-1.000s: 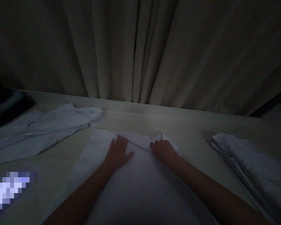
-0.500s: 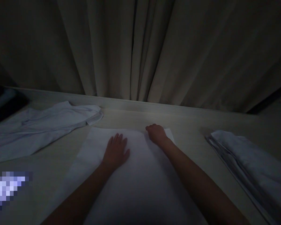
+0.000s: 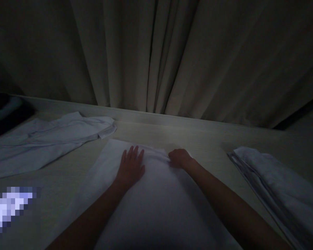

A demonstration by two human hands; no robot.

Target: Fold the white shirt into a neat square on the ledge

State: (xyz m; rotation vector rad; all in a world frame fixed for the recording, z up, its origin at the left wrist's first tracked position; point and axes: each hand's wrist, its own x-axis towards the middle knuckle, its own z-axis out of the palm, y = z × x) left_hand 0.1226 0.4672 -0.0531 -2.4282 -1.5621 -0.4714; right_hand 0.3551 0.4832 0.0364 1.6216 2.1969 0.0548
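We rest left hand [image 3: 130,167] flat, splayed wide, on white cloth [image 3: 156,198]; right hand [image 3: 180,158] clutches creased far edge. Folded fabric [image 3: 281,187] lies at our right.

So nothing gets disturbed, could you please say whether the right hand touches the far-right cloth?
Apart: the head view shows pale surface between the right hand and that cloth.

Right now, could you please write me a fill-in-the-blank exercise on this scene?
The left hand lies open, palm ____, on the middle white cloth.
The right hand makes a ____ at that cloth's far edge.
Beyond the pale surface hang long ____.
A pixelated patch shows on the picture's ____ side.
Missing: down; fist; curtains; left.
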